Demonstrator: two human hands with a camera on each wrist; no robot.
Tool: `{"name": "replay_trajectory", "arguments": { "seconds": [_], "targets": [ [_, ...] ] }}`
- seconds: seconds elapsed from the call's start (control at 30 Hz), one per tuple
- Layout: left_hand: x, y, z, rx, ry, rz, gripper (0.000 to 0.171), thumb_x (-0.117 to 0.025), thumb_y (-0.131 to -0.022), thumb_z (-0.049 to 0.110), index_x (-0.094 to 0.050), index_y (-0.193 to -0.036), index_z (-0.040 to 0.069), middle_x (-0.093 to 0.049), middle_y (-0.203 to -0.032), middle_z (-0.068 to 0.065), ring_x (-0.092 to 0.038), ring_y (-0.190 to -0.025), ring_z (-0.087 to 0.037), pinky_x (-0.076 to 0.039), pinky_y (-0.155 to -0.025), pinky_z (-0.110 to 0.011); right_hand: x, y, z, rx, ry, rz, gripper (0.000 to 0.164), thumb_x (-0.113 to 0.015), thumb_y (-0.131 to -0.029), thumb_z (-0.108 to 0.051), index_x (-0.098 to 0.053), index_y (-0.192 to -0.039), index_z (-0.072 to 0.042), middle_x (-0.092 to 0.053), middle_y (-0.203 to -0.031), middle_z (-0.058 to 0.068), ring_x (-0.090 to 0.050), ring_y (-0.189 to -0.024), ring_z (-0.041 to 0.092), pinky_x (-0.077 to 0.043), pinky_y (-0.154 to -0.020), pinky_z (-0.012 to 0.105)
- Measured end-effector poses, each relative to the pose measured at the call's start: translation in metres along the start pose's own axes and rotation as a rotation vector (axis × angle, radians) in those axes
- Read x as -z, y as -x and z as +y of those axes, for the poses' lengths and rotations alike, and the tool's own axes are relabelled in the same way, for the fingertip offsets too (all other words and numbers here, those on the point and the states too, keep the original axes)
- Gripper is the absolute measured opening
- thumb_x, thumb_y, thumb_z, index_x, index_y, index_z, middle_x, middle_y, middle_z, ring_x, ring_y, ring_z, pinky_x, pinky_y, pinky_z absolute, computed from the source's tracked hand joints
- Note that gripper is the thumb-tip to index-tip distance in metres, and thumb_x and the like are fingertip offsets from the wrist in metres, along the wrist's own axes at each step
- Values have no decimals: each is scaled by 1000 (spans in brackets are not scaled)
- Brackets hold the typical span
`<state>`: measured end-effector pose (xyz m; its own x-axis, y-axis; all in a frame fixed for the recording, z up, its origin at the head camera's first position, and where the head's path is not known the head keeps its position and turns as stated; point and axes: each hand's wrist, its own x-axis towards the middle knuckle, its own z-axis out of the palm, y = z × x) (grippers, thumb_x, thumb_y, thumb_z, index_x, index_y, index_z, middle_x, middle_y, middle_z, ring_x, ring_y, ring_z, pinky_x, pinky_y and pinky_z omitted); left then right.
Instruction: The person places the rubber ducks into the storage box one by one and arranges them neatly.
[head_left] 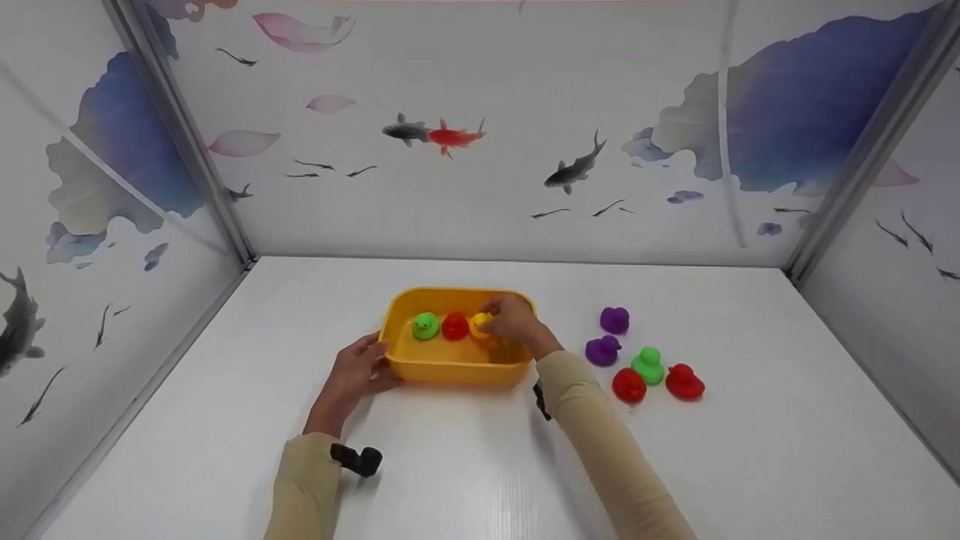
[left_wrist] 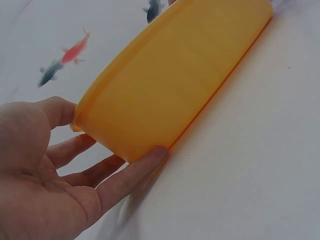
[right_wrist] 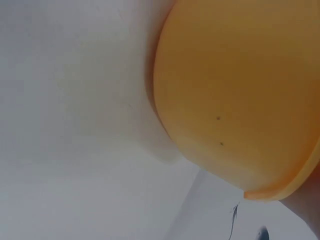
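Ducks (head_left: 425, 326): three seemingly in tub (head_left: 450, 373), five on table (head_left: 465, 457).

I look over a white table (head_left: 457, 480) to a pale far wall (head_left: 450, 214) painted with a red fish (head_left: 455, 137), pink petals (head_left: 296, 34) at left and a blue leaf (head_left: 810, 97) at right. Grey posts (head_left: 178, 112) stand between it and the patterned left wall (head_left: 161, 300) and right wall (head_left: 900, 300); light gleams on the near table.

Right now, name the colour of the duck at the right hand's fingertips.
The duck at the right hand is yellow, seen best in the head view.
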<state>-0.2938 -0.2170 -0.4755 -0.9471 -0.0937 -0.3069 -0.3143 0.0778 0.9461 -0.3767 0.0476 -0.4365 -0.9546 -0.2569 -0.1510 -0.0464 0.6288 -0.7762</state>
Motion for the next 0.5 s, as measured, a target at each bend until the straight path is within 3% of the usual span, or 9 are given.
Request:
{"name": "replay_trajectory", "arguments": {
  "seconds": [0.37,0.5],
  "targets": [
    [0,-2,2,0,17,-6,52,-48,-104,33,-40,-153,17,-56,-143,-13,-63,-115,-25,-60,-93,-34,-6,-7,1,-99,-115,1,37,-69,-93,-10,-63,-130,-3,-60,-132,16,-56,-110,27,-53,-106,36],
    [2,-4,1,7,13,-13,53,-48,-104,33,-38,-154,17,-54,-147,-13,-62,-119,-25,-59,-95,-34,-3,-6,-3,-67,-82,15,38,-69,-93,-10,-63,-130,-2,-61,-132,17,-58,-110,27,-54,-103,36]
  ]
}}
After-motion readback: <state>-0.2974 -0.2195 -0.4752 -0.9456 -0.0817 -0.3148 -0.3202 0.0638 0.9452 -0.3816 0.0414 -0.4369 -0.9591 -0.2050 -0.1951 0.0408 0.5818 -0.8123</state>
